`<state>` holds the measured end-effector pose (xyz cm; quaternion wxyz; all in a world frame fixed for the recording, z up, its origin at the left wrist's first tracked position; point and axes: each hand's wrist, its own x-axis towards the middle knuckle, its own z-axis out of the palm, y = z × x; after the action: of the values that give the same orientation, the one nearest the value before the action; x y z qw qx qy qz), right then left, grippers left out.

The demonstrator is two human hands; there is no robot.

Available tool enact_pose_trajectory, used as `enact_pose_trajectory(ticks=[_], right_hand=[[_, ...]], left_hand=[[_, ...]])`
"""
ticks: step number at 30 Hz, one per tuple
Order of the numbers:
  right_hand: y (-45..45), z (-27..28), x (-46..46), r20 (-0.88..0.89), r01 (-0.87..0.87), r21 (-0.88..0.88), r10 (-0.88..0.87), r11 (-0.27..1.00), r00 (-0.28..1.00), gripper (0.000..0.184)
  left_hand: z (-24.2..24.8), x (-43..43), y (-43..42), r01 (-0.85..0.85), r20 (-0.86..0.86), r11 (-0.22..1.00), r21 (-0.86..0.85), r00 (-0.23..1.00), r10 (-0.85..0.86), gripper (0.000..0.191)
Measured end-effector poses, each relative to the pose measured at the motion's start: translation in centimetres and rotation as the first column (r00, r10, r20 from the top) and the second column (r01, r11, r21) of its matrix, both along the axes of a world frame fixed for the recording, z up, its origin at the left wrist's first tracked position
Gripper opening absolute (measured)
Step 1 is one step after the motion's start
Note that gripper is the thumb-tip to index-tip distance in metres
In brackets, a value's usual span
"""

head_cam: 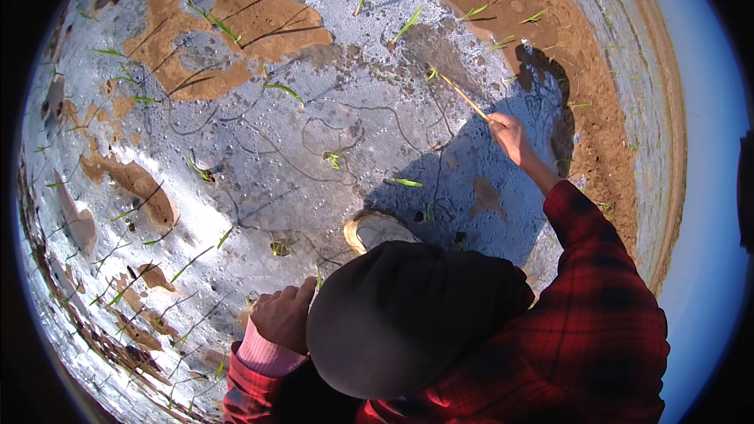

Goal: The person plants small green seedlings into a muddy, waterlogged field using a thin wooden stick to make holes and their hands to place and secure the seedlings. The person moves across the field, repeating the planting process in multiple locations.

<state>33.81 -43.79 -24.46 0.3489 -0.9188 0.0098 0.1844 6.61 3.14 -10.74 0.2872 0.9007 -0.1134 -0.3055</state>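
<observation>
A thin wooden stick [465,96] is gripped in my right hand [508,136], the arm stretched forward. Its far tip meets a small green seedling [433,73] at a hole in the plastic mulch film [377,85]; whether tip and leaf touch is hard to tell. My left hand [283,313] is low in the view, beside the dark cap [412,324], with its fingers bent; what lies under them is hidden. Close to that hand, a seedling [280,245] shows at another hole. One light shoe [380,231] stands on the film.
Brown soil [277,20] lies over parts of the film at the upper left. A bare soil strip [601,129] runs along the right. Several seedlings, such as one [334,160] near the middle, stick up through the film. My shadow [465,176] falls across it.
</observation>
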Motion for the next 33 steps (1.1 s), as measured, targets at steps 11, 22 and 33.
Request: enact_pose_trajectory(ticks=[11, 22, 33], right_hand=[[-1.0, 1.4, 0.0, -0.117, -0.026, -0.044, 0.021, 0.999, 0.993, 0.016], [-7.2, 7.1, -4.5, -0.041, -0.077, -0.313, 0.068, 0.947, 0.997, 0.023], [-4.6, 6.3, -3.9, 0.024, -0.284, -0.452, 0.33, 0.846, 0.944, 0.023]], left_hand=[[0.0, -0.1, -0.2, -0.054, 0.034, 0.998, -0.042, 0.998, 0.056, 0.058], [0.8, 0.8, -0.5, 0.02, -0.038, 0.997, 0.068, 0.999, -0.017, 0.058], [0.7, 0.3, -0.7, -0.019, -0.003, 0.997, 0.075, 1.0, 0.019, 0.056]])
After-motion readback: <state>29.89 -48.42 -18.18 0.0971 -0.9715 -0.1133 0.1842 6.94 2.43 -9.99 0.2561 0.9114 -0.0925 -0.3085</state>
